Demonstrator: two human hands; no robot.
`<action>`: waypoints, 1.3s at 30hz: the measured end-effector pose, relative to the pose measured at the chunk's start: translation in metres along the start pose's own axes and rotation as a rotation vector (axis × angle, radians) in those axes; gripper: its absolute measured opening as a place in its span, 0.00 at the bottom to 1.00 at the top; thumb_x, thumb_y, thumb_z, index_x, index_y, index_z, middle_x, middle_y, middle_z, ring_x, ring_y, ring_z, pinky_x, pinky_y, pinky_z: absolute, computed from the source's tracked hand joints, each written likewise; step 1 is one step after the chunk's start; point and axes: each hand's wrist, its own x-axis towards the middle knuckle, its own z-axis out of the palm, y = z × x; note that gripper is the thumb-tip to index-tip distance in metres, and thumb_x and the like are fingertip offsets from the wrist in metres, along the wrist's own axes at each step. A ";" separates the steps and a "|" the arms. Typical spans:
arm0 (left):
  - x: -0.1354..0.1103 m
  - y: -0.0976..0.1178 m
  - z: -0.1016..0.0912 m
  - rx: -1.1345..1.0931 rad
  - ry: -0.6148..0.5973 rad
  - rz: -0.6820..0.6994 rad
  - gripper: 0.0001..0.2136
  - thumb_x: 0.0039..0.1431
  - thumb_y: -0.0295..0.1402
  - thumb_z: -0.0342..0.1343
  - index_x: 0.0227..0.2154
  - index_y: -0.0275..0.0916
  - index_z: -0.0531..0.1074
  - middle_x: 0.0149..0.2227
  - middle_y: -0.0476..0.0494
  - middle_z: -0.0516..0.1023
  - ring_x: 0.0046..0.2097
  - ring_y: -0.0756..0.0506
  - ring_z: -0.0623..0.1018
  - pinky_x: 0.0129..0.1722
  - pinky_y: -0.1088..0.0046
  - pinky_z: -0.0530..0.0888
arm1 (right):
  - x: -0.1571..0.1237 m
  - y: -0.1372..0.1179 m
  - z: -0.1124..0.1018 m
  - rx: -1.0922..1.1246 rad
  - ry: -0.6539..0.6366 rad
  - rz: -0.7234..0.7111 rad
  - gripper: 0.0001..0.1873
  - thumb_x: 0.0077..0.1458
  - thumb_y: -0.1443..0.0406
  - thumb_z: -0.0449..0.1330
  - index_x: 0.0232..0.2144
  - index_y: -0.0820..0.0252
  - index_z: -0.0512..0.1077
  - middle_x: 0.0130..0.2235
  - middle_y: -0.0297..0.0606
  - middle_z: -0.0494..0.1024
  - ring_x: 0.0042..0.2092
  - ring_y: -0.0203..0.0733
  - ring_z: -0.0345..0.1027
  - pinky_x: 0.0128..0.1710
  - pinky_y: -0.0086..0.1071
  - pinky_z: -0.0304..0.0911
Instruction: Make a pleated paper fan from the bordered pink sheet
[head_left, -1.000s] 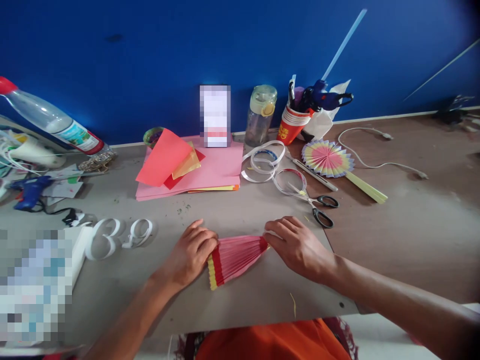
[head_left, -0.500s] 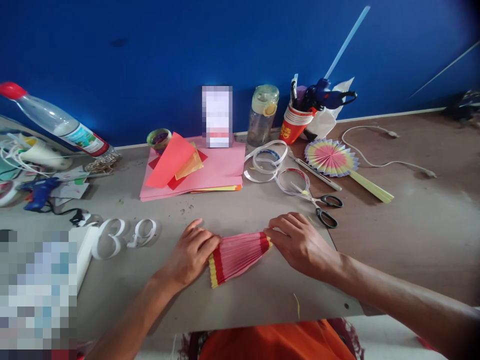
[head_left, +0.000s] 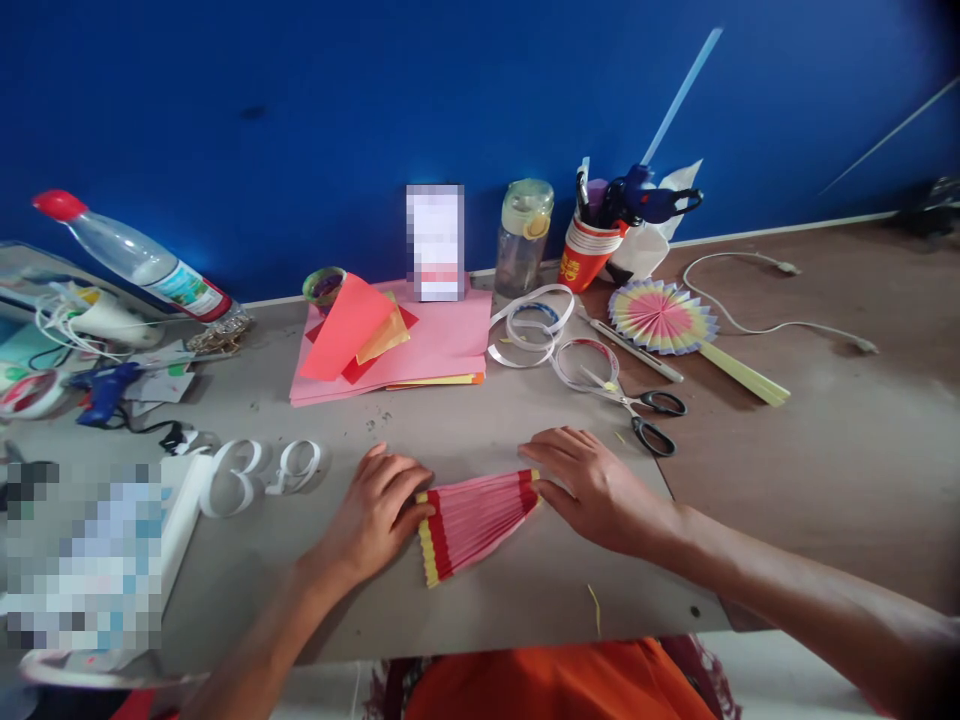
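A pink pleated paper strip [head_left: 476, 518] with red and yellow bands at both ends lies on the grey board, fanned wider at its left end. My left hand [head_left: 375, 512] presses its curled fingers on the wide left end. My right hand [head_left: 592, 487] pinches the narrow right end against the board. Both hands touch the paper and hold it down.
Behind lie a stack of pink, red and yellow paper sheets [head_left: 420, 345], loops of white tape [head_left: 529, 325], scissors [head_left: 637, 410], a finished round paper fan [head_left: 664, 318], a red cup of tools [head_left: 589, 250], a jar [head_left: 521, 235] and a bottle [head_left: 139, 260]. White numerals [head_left: 262, 470] and a blue glue gun [head_left: 105, 388] sit left.
The view has shifted slightly. The pleated paper's right end is squeezed a little narrower, and my hands stay on its two ends.
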 end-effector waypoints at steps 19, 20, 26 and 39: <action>0.033 0.010 -0.035 -0.428 0.306 -0.284 0.13 0.60 0.33 0.52 0.48 0.42 0.65 0.46 0.42 0.73 0.50 0.46 0.74 0.52 0.65 0.70 | 0.014 -0.018 -0.001 0.861 -0.136 0.481 0.02 0.45 0.70 0.57 0.26 0.61 0.67 0.22 0.27 0.66 0.25 0.31 0.57 0.24 0.25 0.51; 0.033 0.010 -0.033 -0.512 0.383 -0.296 0.16 0.60 0.34 0.53 0.51 0.42 0.63 0.49 0.40 0.72 0.53 0.45 0.73 0.55 0.63 0.68 | 0.014 -0.017 -0.001 0.968 -0.112 0.501 0.02 0.44 0.69 0.57 0.26 0.61 0.67 0.22 0.27 0.66 0.25 0.31 0.57 0.24 0.25 0.52; 0.031 0.017 0.001 -1.162 0.669 -0.621 0.25 0.56 0.44 0.58 0.54 0.45 0.61 0.54 0.39 0.69 0.55 0.42 0.72 0.54 0.60 0.69 | 0.015 -0.014 -0.008 1.531 -0.013 0.544 0.14 0.41 0.61 0.67 0.26 0.61 0.66 0.23 0.28 0.68 0.24 0.30 0.59 0.25 0.25 0.52; 0.074 0.090 0.004 -1.784 0.317 -0.522 0.14 0.53 0.40 0.63 0.35 0.34 0.72 0.34 0.42 0.78 0.37 0.45 0.77 0.37 0.69 0.73 | 0.023 -0.018 0.012 1.739 0.065 0.515 0.15 0.41 0.60 0.70 0.26 0.61 0.68 0.26 0.32 0.72 0.28 0.33 0.64 0.29 0.28 0.56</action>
